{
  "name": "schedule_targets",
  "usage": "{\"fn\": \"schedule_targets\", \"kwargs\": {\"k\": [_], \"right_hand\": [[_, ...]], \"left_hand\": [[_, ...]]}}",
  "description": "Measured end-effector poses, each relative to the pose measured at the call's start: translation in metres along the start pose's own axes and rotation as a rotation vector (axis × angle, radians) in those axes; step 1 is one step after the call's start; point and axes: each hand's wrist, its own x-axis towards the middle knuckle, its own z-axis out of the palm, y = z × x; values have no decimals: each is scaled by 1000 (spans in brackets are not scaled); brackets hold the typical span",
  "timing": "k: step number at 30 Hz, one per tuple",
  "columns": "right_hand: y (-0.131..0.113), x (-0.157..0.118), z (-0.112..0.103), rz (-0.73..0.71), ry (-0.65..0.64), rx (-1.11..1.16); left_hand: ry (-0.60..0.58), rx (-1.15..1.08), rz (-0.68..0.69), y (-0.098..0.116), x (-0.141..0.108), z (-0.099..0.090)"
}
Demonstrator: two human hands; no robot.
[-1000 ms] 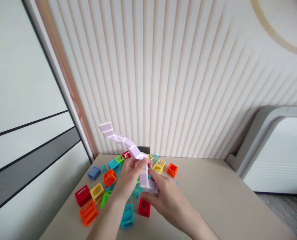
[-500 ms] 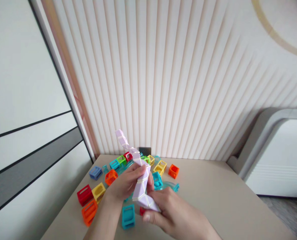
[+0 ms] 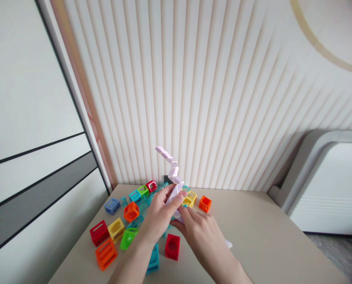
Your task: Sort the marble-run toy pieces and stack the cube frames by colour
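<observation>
A pale purple jointed snake puzzle (image 3: 174, 173) is held above the table, its zigzag upper end pointing up and to the left. My left hand (image 3: 163, 207) is closed around its middle part, thumb across the front. Just below and to the right, my right hand (image 3: 195, 225) grips a lower section, with fingers bent round it. A pale tip of the puzzle shows beyond my right forearm; the stretch between is hidden by the hand.
On the beige table (image 3: 253, 228), several hollow blocks lie around my hands, among them a red block (image 3: 172, 247), an orange block (image 3: 205, 204) and a blue block (image 3: 112, 206). Clear teal pieces lie behind my left hand. A ribbed wall rises behind.
Both hands have shifted along the puzzle. Its upper end has swung right and its lower part now extends behind my right hand. The red and green blocks near my forearms are now exposed.
</observation>
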Motion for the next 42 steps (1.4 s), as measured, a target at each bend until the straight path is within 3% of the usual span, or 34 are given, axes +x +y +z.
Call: {"fn": "schedule_targets", "kwargs": {"k": [3,7,12,14,18,20,23,27,34,37,42], "right_hand": [[0,-1,-10,65,-83,246],[3,-1,-23,77,-221,739],[10,0,-17,90,-383,1133],[13,1,-16,145,-385,1106],[16,4,-25,338,-262,687],[15,4,-34,353,-233,568],[12,2,-43,271,-245,575],[14,-3,-45,202,-342,758],[26,-2,-31,334,-635,1314],[20,1,-29,357,-552,1219],[1,0,-22,344,-271,834]], "left_hand": [[-71,-75,6,-2,-3,-1],[-165,-311,31,-1,-9,-6],[-223,-495,62,3,-13,-6],[-150,-503,106,4,-11,-5],[148,-478,221,7,-3,-8],[223,-468,227,8,0,-12],[159,-522,144,10,0,-17],[84,-646,92,13,-3,-17],[86,-588,296,8,-10,-15],[116,-477,374,8,-9,-15],[270,-315,366,4,3,-17]]}}
